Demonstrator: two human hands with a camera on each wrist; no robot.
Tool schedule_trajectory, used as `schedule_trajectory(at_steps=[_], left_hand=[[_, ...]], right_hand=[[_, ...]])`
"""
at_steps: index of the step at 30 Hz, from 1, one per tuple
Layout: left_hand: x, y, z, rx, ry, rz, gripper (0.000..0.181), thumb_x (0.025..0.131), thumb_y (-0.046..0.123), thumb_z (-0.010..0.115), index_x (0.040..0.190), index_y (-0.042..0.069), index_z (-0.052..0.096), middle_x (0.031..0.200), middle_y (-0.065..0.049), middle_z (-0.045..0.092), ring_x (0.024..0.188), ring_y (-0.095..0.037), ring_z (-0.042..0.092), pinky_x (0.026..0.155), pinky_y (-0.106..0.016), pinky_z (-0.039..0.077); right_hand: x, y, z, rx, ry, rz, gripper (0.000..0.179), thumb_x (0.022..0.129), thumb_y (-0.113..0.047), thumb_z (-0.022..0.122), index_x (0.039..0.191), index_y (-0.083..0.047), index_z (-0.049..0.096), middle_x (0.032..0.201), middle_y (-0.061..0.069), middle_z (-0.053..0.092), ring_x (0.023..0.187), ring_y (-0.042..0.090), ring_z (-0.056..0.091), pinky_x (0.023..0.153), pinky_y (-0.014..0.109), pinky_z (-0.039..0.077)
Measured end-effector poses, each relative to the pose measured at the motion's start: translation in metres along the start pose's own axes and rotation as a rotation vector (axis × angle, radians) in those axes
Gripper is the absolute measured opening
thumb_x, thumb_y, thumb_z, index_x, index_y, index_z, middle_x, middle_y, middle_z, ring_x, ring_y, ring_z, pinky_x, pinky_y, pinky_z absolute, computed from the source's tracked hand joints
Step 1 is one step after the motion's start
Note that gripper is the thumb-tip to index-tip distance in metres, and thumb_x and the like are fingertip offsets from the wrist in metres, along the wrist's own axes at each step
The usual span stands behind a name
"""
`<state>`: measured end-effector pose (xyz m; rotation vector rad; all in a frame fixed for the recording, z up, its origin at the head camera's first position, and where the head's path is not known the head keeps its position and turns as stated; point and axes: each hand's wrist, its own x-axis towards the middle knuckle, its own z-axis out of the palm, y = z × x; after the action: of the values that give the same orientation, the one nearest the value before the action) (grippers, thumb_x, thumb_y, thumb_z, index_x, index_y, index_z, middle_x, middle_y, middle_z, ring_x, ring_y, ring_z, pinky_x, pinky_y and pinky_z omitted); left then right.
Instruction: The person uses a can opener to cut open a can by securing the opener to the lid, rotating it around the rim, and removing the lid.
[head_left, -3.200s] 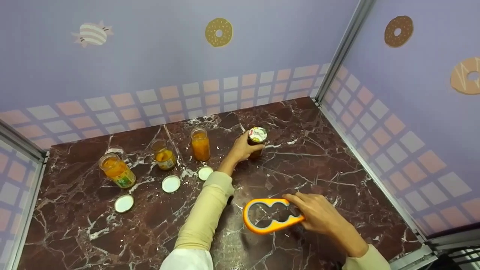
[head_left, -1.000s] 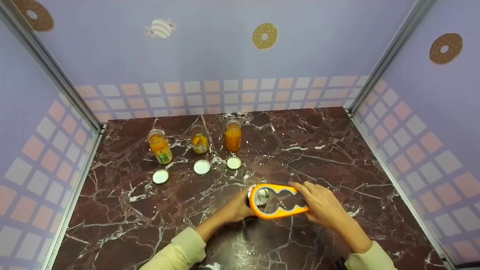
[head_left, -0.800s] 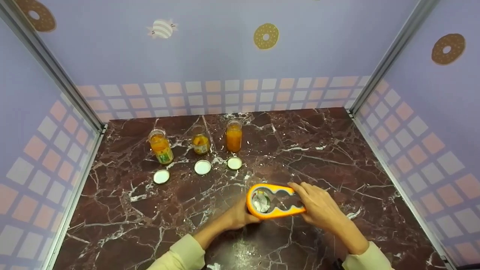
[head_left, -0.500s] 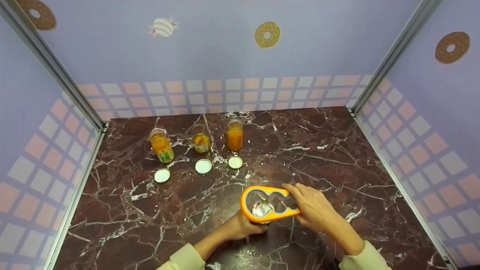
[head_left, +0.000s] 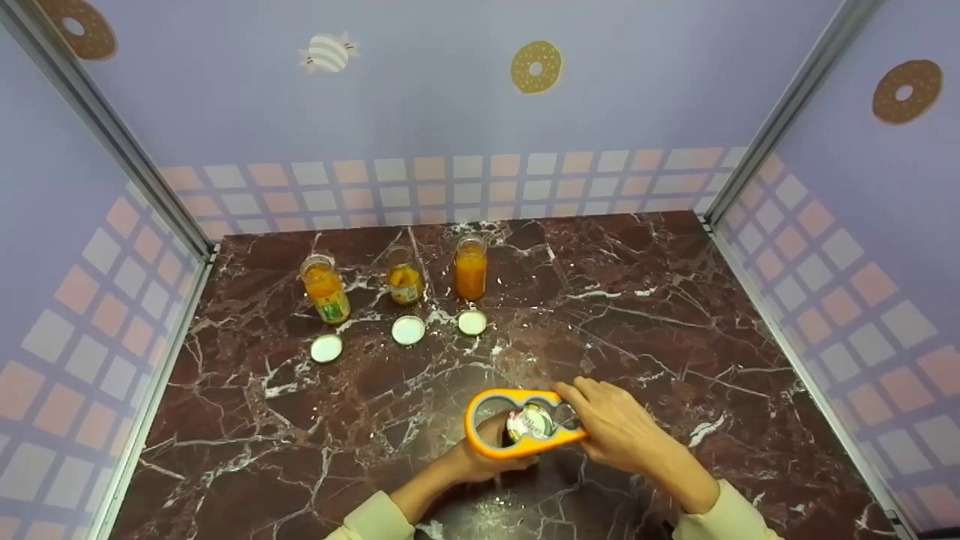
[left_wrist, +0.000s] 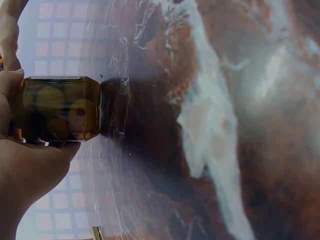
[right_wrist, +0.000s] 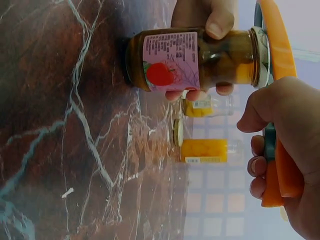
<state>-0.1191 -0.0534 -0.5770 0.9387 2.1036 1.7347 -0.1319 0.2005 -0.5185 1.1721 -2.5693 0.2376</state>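
Observation:
In the head view my left hand (head_left: pixel 472 459) grips a lidded glass jar low at the front of the table. The right wrist view shows the jar's pink label (right_wrist: pixel 172 62) with a red fruit, and round pieces sit in dark liquid inside the jar (left_wrist: pixel 60 110). My right hand (head_left: pixel 619 427) holds an orange jar opener (head_left: pixel 525 448) with a grey scalloped inner edge. Its loop lies around the jar's printed lid (head_left: pixel 529 424), which shows at the middle notches. The jar stands upright, its base close over the marble surface.
Three uncapped jars of orange food stand at the back left: a labelled jar (head_left: pixel 328 296), a short jar (head_left: pixel 405 285) and a tall jar (head_left: pixel 471 274). Before them lie a left lid (head_left: pixel 326 348), a middle lid (head_left: pixel 408 330) and a right lid (head_left: pixel 472 323). Walls enclose the table.
My left hand has brought the jar from the back right to the front. The opener has come over its lid and slid left, so the lid sits nearer my right hand.

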Motion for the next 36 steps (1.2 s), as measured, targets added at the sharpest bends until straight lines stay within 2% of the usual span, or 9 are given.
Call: schedule_trajectory(at_steps=[8, 10, 12, 15, 20, 26, 32, 36], left_hand=[[0.001, -0.001, -0.001, -0.019, -0.027, 0.042, 0.072, 0.089, 0.011, 0.076, 0.151, -0.005, 0.043, 0.146, -0.018, 0.056, 0.136, -0.018, 0.051, 0.119, -0.033, 0.034], [0.001, -0.001, 0.0, -0.054, -0.033, 0.044, 0.073, 0.089, 0.008, 0.075, 0.151, -0.007, 0.041, 0.147, -0.019, 0.055, 0.137, -0.02, 0.051, 0.119, -0.033, 0.034], [0.001, -0.001, 0.0, -0.084, -0.042, 0.026, 0.074, 0.089, 0.004, 0.075, 0.152, -0.008, 0.039, 0.15, -0.019, 0.053, 0.138, -0.021, 0.049, 0.12, -0.034, 0.033], [0.001, 0.0, 0.001, -0.07, -0.039, -0.018, 0.074, 0.089, 0.004, 0.075, 0.153, -0.005, 0.039, 0.15, -0.016, 0.053, 0.138, -0.02, 0.049, 0.12, -0.033, 0.033], [0.001, 0.001, 0.0, -0.07, -0.047, -0.087, 0.073, 0.09, 0.006, 0.075, 0.153, -0.004, 0.04, 0.151, -0.014, 0.053, 0.139, -0.019, 0.048, 0.12, -0.032, 0.032], [0.001, 0.001, 0.001, -0.102, -0.059, -0.086, 0.072, 0.092, 0.004, 0.074, 0.153, -0.007, 0.039, 0.153, -0.018, 0.049, 0.141, -0.02, 0.045, 0.121, -0.032, 0.03], [0.0, 0.003, 0.003, -0.056, -0.036, -0.102, 0.071, 0.093, 0.01, 0.076, 0.152, -0.006, 0.041, 0.153, -0.017, 0.049, 0.142, -0.023, 0.044, 0.122, -0.033, 0.029], [-0.002, 0.005, 0.003, -0.022, -0.021, -0.103, 0.071, 0.093, 0.013, 0.077, 0.151, -0.006, 0.042, 0.152, -0.018, 0.05, 0.141, -0.025, 0.045, 0.121, -0.034, 0.03]], right_hand=[[0.003, -0.01, 0.0, -0.033, -0.047, -0.016, 0.077, 0.066, -0.011, 0.079, 0.139, -0.006, 0.053, 0.093, 0.0, 0.047, 0.079, 0.019, 0.051, 0.07, 0.037, 0.054], [0.003, -0.013, -0.002, -0.044, -0.071, -0.006, 0.079, 0.068, -0.01, 0.078, 0.142, -0.005, 0.052, 0.093, 0.001, 0.048, 0.081, 0.02, 0.053, 0.071, 0.037, 0.053], [0.003, -0.017, -0.005, -0.061, -0.099, 0.005, 0.082, 0.069, -0.01, 0.079, 0.146, -0.003, 0.05, 0.094, 0.002, 0.048, 0.084, 0.021, 0.054, 0.07, 0.037, 0.053], [0.005, -0.021, -0.01, -0.084, -0.143, 0.012, 0.086, 0.072, -0.009, 0.082, 0.15, -0.001, 0.046, 0.098, 0.005, 0.051, 0.089, 0.023, 0.054, 0.074, 0.038, 0.052], [0.007, -0.028, -0.017, -0.107, -0.196, -0.006, 0.086, 0.075, -0.004, 0.077, 0.153, 0.002, 0.041, 0.11, 0.009, 0.057, 0.1, 0.027, 0.058, 0.09, 0.042, 0.051], [0.009, -0.035, -0.022, -0.149, -0.254, -0.016, 0.096, 0.067, -0.001, 0.078, 0.153, 0.006, 0.038, 0.125, 0.014, 0.059, 0.109, 0.029, 0.059, 0.095, 0.045, 0.048], [0.011, -0.044, -0.029, -0.25, -0.335, 0.004, 0.093, 0.074, -0.013, 0.085, 0.152, 0.008, 0.038, 0.142, 0.022, 0.055, 0.129, 0.036, 0.054, 0.1, 0.05, 0.046], [0.012, -0.056, -0.032, -0.335, -0.342, 0.049, 0.09, 0.076, -0.015, 0.085, 0.151, 0.008, 0.041, 0.149, 0.026, 0.05, 0.137, 0.04, 0.05, 0.103, 0.054, 0.047]])
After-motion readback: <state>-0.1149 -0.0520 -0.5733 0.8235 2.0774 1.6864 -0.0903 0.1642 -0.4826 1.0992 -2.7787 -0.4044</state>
